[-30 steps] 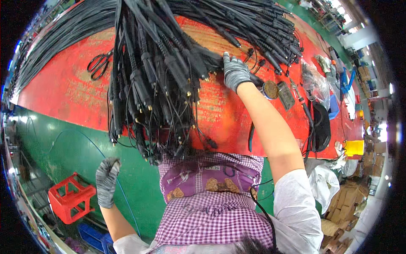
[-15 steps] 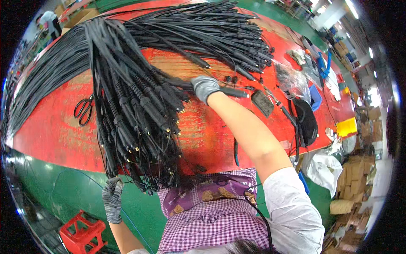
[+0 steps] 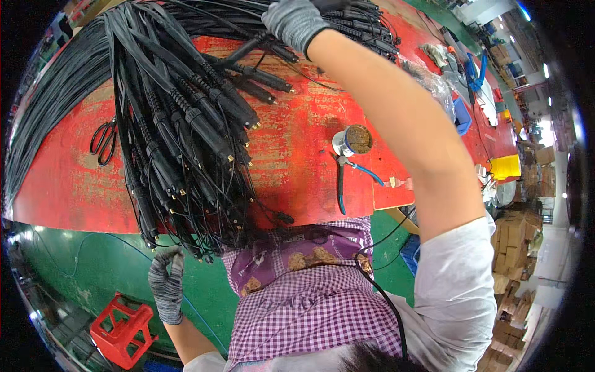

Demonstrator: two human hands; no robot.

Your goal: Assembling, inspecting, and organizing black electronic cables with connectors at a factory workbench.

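Observation:
A thick bundle of black cables [image 3: 155, 118] with plug-like ends spills over the front edge of a red table [image 3: 310, 133]. My right hand [image 3: 291, 26], in a grey glove, reaches to the far side with its fingers curled round a black cable; a blurred dark piece [image 3: 334, 5] shows beside it. Below the table's front edge, my left hand [image 3: 166, 279], also gloved, is closed with fingers pinched just under the hanging cable ends. Whatever it pinches is too small to make out. Several cable ends [image 3: 263, 80] lie between the bundle and my right hand.
Black scissors [image 3: 104, 141] lie left of the bundle. A small round tin [image 3: 357, 139] of brownish stuff stands near pliers [image 3: 341, 180] with blue and black handles. Rightward are a blue tool [image 3: 476, 73] and a yellow box [image 3: 506, 167]. A red stool [image 3: 124, 332] stands on the floor.
My right hand has moved to the far side of the table, away from the cable ends near the middle. The tin and pliers, hidden by my arm before, now show. My left hand stays low.

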